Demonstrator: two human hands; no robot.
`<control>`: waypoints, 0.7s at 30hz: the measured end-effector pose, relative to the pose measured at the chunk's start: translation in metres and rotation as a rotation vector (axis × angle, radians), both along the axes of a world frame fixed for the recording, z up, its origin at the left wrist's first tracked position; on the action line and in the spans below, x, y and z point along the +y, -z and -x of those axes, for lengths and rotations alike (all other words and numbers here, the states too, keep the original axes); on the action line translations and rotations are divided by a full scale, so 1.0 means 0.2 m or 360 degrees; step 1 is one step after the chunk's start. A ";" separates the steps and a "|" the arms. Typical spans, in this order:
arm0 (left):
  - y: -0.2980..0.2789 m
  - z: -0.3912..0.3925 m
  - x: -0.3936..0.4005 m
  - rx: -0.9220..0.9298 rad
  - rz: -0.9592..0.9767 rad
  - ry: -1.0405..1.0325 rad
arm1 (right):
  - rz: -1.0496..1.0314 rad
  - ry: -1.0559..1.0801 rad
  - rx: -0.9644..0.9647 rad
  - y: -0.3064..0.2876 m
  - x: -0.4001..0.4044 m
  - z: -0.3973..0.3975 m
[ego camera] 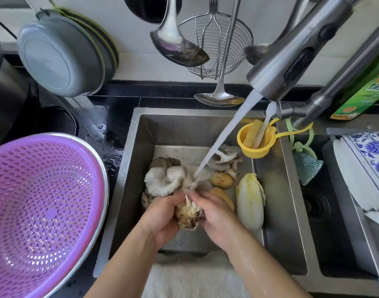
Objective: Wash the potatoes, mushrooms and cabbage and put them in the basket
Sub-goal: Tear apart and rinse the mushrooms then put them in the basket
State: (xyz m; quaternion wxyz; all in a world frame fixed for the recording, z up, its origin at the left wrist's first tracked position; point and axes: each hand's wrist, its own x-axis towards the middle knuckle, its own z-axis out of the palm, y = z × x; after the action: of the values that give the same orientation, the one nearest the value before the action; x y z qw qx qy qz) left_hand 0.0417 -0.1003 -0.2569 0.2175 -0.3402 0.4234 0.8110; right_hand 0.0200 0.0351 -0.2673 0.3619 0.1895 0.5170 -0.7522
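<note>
Both hands (162,218) around mushroom cluster (187,216) under faucet stream (227,136), cabbage (250,201) beside.

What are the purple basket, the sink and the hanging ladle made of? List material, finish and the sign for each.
Purple basket: looks like moulded plastic, semi-glossy; uniform colour and a regular grid of holes. Its silvery rim may be a metal bowl beneath.
Sink: probably stainless steel, brushed; grey sheen with fine scratches and sharp folded corners.
Ladle: polished metal, likely steel; mirror-like reflections in the bowl.

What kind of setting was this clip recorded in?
Most likely a home kitchen: a stainless steel sink under a running steel faucet, metal ladles hanging on the wall, and stacked grey-green plates.
</note>
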 end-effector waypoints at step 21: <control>0.03 -0.02 0.00 -0.0067 0.0184 0.0058 | -0.0280 0.0142 -0.0067 0.07 0.01 0.05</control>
State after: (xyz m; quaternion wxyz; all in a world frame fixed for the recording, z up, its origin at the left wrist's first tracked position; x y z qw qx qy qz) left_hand 0.0451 -0.1005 -0.2626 0.2211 -0.3615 0.4709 0.7737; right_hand 0.0103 0.0376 -0.2812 0.3210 0.2590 0.5643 -0.7152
